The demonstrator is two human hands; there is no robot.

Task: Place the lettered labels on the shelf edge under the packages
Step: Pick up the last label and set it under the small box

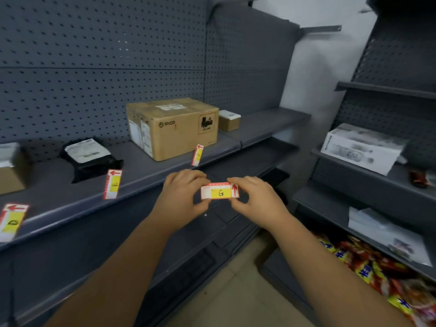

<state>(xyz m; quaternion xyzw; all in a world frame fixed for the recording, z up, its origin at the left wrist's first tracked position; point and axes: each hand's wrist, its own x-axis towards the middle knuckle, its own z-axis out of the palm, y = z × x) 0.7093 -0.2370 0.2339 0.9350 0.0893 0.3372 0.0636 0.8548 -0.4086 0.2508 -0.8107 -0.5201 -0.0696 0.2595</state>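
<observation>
My left hand (181, 192) and my right hand (254, 195) pinch the two ends of a red, white and yellow label marked G (219, 191), held flat in front of the grey shelf edge (151, 178). Three labels stand on that edge: one (197, 155) under the large cardboard box (172, 127), one (112, 184) under the black bag package (90, 156), and one marked D (12, 221) at far left under a small box (11, 168). A small white-topped box (229, 120) sits right of the large box, with no label below it.
A second grey shelving unit stands at the right, holding a white box (361, 147) and a white bag (387, 234). Red and yellow snack packets (368, 270) lie on its bottom shelf. Lower shelves run below my hands, above a beige floor (236, 291).
</observation>
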